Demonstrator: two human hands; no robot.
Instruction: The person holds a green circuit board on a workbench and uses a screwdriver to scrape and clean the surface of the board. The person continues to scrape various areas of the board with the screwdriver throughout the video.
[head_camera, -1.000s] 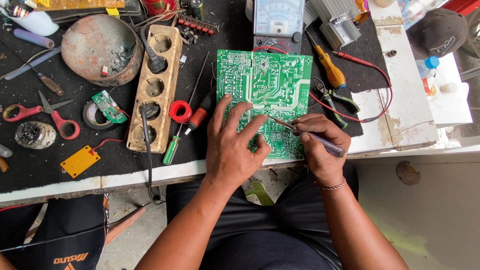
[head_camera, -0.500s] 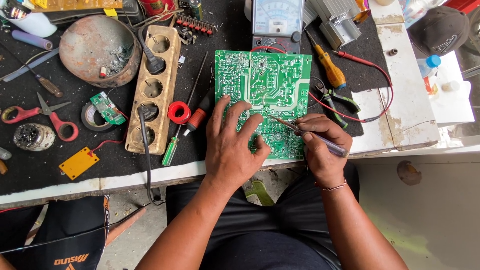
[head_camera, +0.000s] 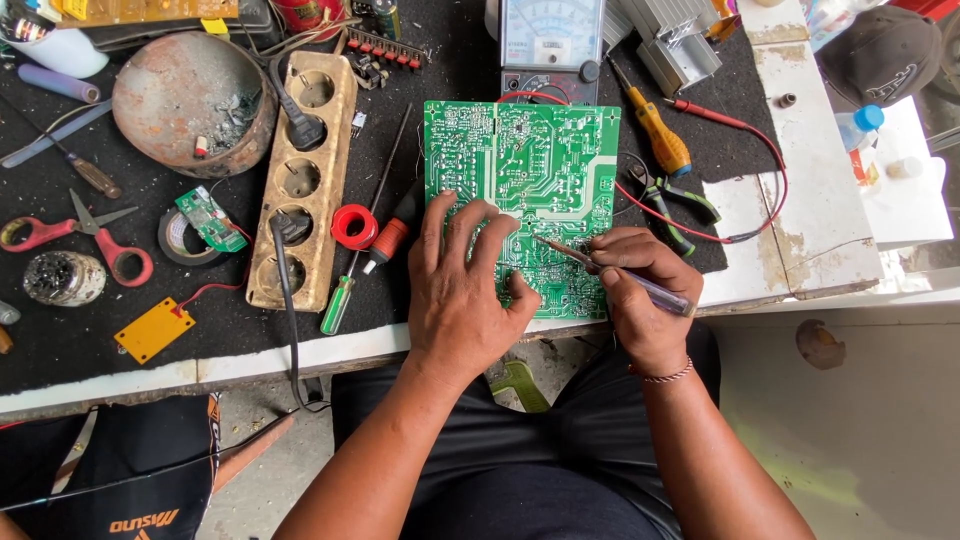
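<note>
green circuit board (head_camera: 540, 170) under left hand (head_camera: 462, 290), right hand (head_camera: 640, 290) gripping probe (head_camera: 612, 273)

Green circuit board (head_camera: 530, 190) flat, solder-side up; thin probe (head_camera: 610, 272) tip touching it.

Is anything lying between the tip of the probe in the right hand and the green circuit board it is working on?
Nothing visible. The right hand holds the probe with its tip on the bare green circuit board. The left hand lies flat on the board beside the tip, not across it.
</note>
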